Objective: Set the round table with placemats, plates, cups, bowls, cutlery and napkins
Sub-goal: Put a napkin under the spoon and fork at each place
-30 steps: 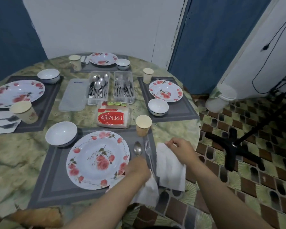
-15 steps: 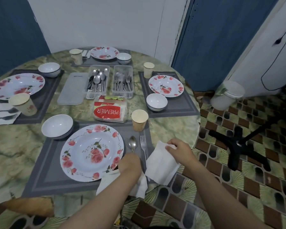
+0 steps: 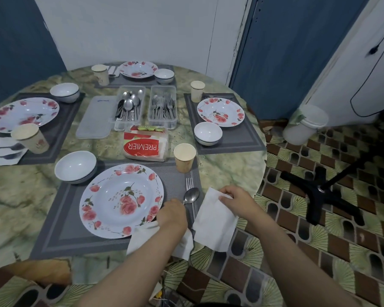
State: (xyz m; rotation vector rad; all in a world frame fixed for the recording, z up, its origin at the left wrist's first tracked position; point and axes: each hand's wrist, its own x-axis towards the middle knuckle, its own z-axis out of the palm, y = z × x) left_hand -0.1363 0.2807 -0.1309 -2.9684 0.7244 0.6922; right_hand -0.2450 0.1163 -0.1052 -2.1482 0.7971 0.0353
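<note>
Marbled round table [image 3: 220,173]: near placemat [image 3: 64,229] is set. Spoon [image 3: 191,195] handle is gripped by left hand [image 3: 172,214]; napkin [image 3: 215,224], overhanging the table edge, is pinched by right hand [image 3: 237,201].

White wall [image 3: 131,29] behind, flanked by blue panels [image 3: 297,52]. Right of wall, patterned brown-green floor tiles [image 3: 319,251], black stand base [image 3: 324,191], white lidded jar [image 3: 304,125].

Both forearms and hands [image 3: 235,200] are bare, with no sleeves or jewellery showing.
</note>
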